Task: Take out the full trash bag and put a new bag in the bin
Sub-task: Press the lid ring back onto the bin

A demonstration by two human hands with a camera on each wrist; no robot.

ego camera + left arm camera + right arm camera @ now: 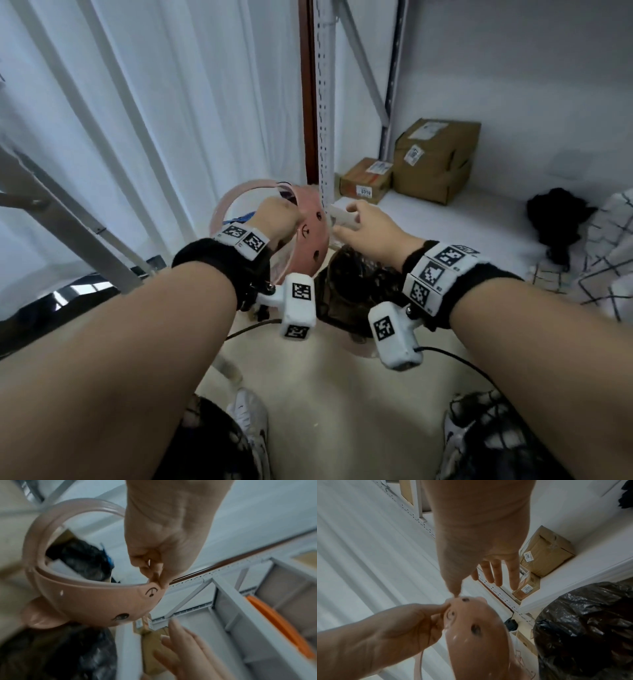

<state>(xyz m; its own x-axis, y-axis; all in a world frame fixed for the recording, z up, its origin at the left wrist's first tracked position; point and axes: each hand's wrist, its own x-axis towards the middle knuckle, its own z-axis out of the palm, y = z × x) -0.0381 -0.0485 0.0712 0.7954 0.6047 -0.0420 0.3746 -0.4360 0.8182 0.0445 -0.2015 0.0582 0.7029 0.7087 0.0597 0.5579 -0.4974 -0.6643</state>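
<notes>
A pink ring-shaped bin lid (310, 236) with a bear face is tilted up on edge. My left hand (277, 219) pinches its rim, which the left wrist view shows at the fingertips (154, 577). Beside it and lower sits a full black trash bag (356, 284), crinkled and shiny in the right wrist view (583, 628). My right hand (363, 222) hovers above the bag by the shelf edge, its fingers (496, 573) straight and spread, holding nothing. Its thumb tip reaches the top of the pink lid (471, 635). The bin's body is hidden under the bag and my arms.
A white shelf (445, 219) carries two cardboard boxes (435, 157), a black cloth (555, 219) and checked fabric (609, 246). A perforated shelf upright (323, 102) stands just behind the lid. White curtain (154, 102) hangs left, with a slanted metal bar (68, 222). A cable (455, 356) crosses the floor.
</notes>
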